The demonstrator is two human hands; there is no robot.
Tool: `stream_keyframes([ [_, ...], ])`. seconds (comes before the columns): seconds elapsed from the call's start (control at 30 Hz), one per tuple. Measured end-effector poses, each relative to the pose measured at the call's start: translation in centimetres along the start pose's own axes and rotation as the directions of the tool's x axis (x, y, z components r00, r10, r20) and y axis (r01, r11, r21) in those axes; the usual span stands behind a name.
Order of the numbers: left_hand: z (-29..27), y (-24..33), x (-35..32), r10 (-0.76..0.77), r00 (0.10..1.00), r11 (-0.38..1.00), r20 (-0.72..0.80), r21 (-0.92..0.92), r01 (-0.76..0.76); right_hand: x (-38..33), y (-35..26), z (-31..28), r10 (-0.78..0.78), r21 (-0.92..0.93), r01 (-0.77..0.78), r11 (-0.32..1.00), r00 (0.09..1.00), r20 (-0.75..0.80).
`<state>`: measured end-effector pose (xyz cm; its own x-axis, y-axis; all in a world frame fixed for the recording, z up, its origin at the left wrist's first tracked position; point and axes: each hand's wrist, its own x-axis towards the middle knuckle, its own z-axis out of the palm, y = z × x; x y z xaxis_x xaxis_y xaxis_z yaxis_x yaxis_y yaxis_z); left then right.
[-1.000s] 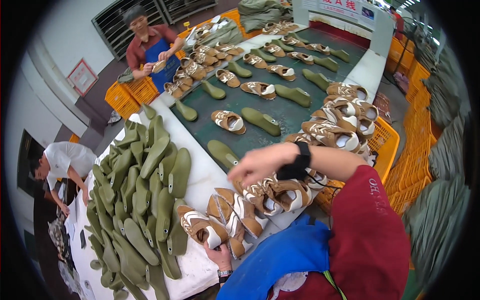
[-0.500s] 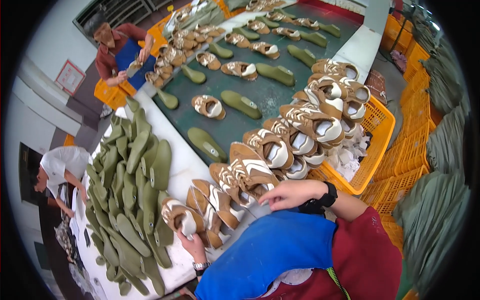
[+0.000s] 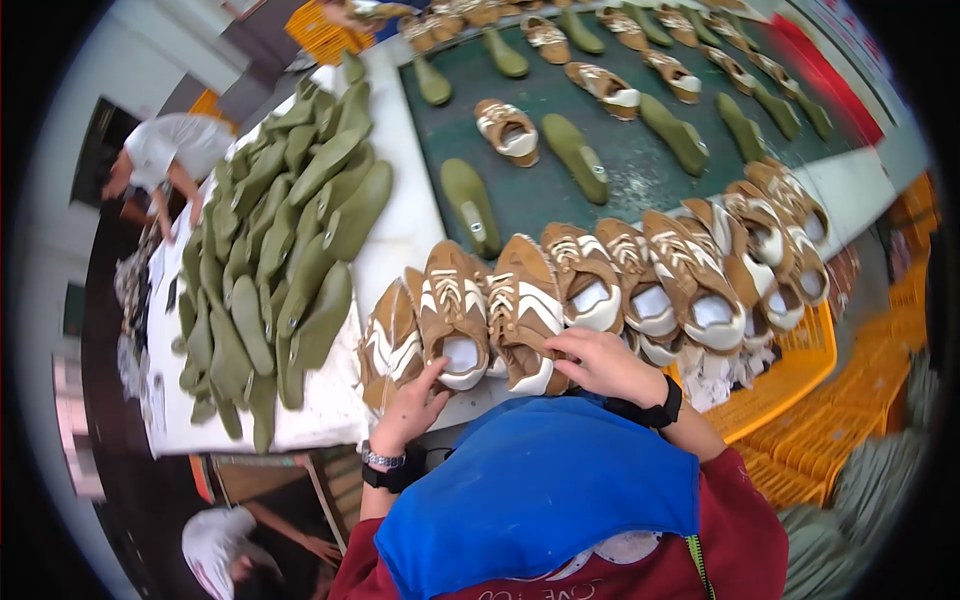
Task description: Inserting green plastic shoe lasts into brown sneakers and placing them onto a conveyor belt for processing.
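A row of brown sneakers with white stripes, laces and heels stands along the near table edge. My left hand [image 3: 408,408] is closed at the heel side of one sneaker [image 3: 452,300], its thumb by the collar and its other fingers partly hidden. Beside that shoe stands another brown sneaker [image 3: 522,290], toe pointing away from me. My right hand [image 3: 608,364] pinches the right side of its collar with thumb and forefinger. Left of both, a further sneaker [image 3: 392,335] leans on its side. White lining shows inside several shoes.
Olive-green shoe lasts [image 3: 270,250] are heaped on the white tabletop [image 3: 405,170] at left. More lasts and sneakers lie on the green conveyor belt [image 3: 620,170]. A yellow crate [image 3: 800,370] with crumpled paper stands at right. Co-workers [image 3: 180,145] are at the left and lower left.
The view has swung rightward and closer to the row. My left hand has gone from the leftmost shoe to one nearer the middle; my right hand now pinches a collar.
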<state>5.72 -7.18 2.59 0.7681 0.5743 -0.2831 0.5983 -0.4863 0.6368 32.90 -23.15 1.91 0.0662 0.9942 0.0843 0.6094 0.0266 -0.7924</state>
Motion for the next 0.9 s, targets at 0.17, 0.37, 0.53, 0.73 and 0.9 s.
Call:
stream_keyframes([
  [0.17,0.2,1.9,0.2,-0.106,0.979,0.988,-0.175,-0.125,0.085,-0.3,2.1,0.0,-0.028,-0.036,0.027,0.999,0.999,-0.020],
  [0.37,-0.4,-4.8,0.2,-0.091,0.921,0.990,-0.379,0.062,0.123,0.2,1.0,-0.5,-0.095,-0.042,0.090,0.995,0.985,-0.141],
  [0.53,0.4,-6.3,3.5,-0.070,0.977,0.978,-0.203,0.179,0.107,-3.0,-0.1,-2.8,0.006,-0.109,-0.064,0.992,0.885,-0.466],
  [0.73,0.7,-6.8,3.5,-0.064,0.990,0.996,-0.128,0.055,0.071,-6.9,-2.3,-7.6,-0.102,-0.301,-0.321,0.898,0.513,-0.852],
  [0.9,0.6,-6.6,3.2,-0.009,0.991,0.997,-0.135,0.071,0.019,-9.8,1.2,-12.6,0.043,-0.222,-0.565,0.794,0.417,-0.908],
])
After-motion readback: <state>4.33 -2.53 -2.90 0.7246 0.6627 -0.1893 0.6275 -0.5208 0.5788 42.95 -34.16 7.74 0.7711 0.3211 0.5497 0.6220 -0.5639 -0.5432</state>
